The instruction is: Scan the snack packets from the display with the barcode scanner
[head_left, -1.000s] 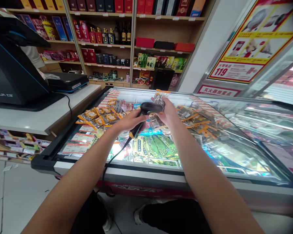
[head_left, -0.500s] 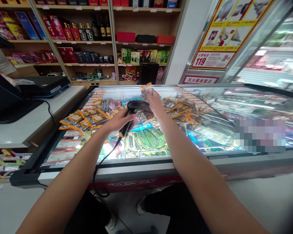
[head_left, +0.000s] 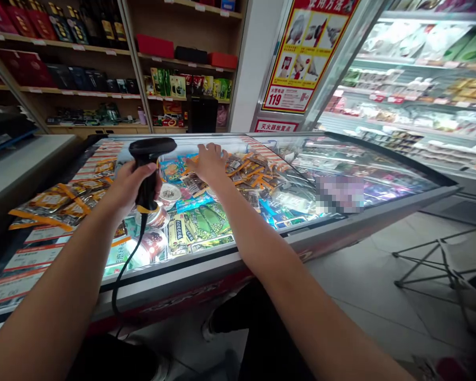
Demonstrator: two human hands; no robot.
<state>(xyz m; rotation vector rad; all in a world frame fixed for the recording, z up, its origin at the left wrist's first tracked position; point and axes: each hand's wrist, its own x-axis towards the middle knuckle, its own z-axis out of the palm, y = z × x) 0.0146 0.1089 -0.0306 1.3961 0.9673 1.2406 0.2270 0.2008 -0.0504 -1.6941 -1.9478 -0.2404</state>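
My left hand (head_left: 137, 182) is wrapped round the handle of a black barcode scanner (head_left: 147, 159), whose head points right above the freezer; its cable hangs down the front. Further right, my right hand (head_left: 211, 163) reaches over the goods with its fingers apart and bent downward. Just below its fingers lies a dark packet (head_left: 193, 183). Right beside it is a pile of orange-edged snack packets (head_left: 254, 172). More orange-edged packets (head_left: 59, 203) lie on the left of the freezer's glass.
The chest freezer (head_left: 333, 219) holds green ice-cream packs (head_left: 208, 222) and round tubs (head_left: 170, 193). A counter (head_left: 39, 151) adjoins its left side. Shelves stand behind, a chilled display (head_left: 412, 100) at the right. A folding chair (head_left: 440, 259) is on the floor.
The view has turned right. My right hand, which held up an orange-edged packet, has lowered to the goods and its fingers have spread. The scanner is raised clear of the right arm.
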